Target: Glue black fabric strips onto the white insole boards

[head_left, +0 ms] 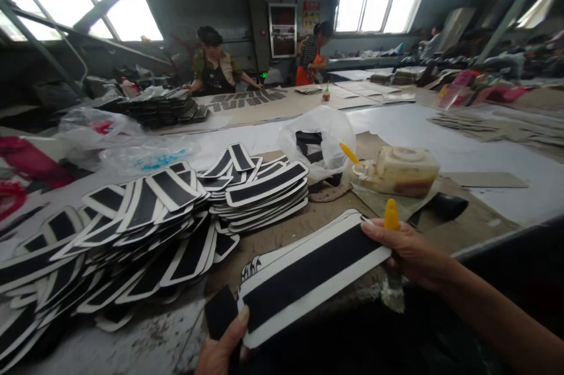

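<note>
A long white piece with a black band spans my two hands at the table's front edge, above a small stack of similar pieces. My left hand pinches its lower left end, beside a small black strip. My right hand grips its right end with thumb and fingers. That same hand also holds a brush with a yellow handle, its bristles hanging down below the hand. Left of the held piece lies a large loose heap of banded pieces, next to a neater stack.
A glue-stained plastic container with another yellow-handled tool stands behind my right hand. Beside it is a white plastic bag holding black pieces. Two people work across the table. Clear plastic bags lie at the left.
</note>
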